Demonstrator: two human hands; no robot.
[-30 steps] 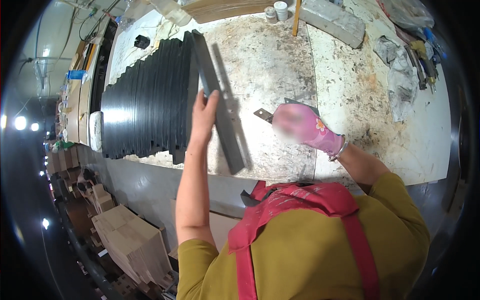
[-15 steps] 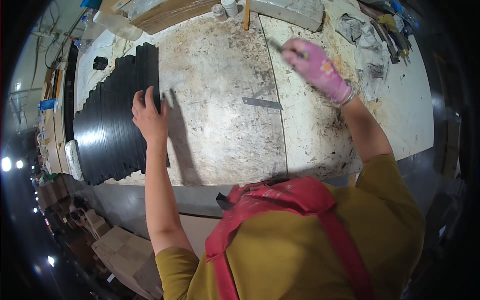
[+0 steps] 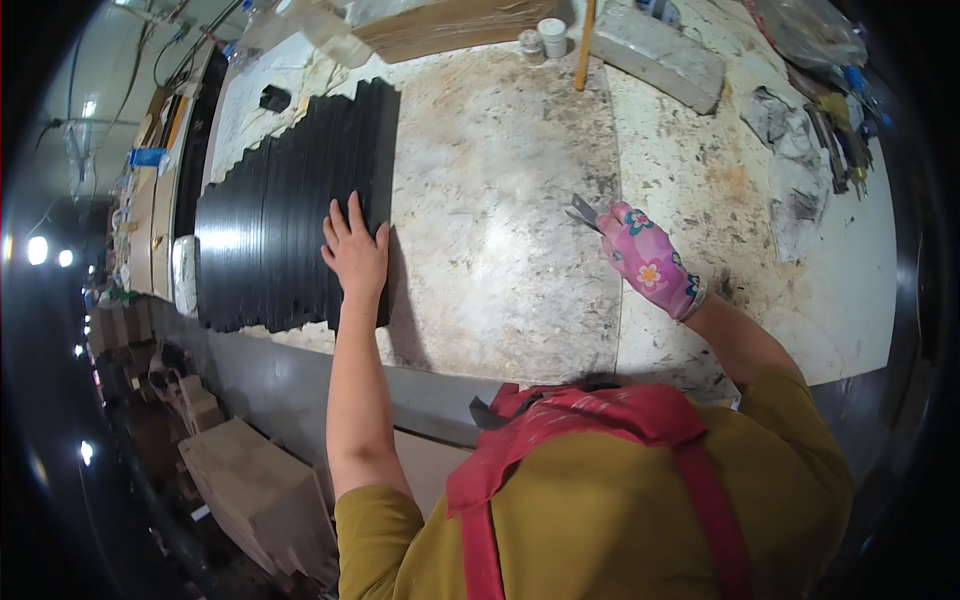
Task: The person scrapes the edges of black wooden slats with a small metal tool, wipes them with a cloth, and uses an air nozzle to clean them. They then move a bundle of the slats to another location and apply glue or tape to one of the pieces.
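Black ridged strips, laid side by side in a stack, cover the left part of the worktable. My bare left hand rests on the strips near their right edge, fingers spread. Over the middle right of the table, my right hand wears a pink flowered glove, its fingers closed. Two flat grey metal blades stick out from its fingertips in a V. The hand grips at least one; whether it holds the other or only covers it on the table, I cannot tell. Their other ends are hidden.
The worktable is scuffed and stained. Along its back lie a cardboard box, small white tubs, a yellow stick and a wrapped pale block. At the right are a dirty cloth and several hand tools.
My right hand has come down and nearer with a grey blade, to where another blade lay on the table. My left hand has flattened on the strips. The whole view has shifted.
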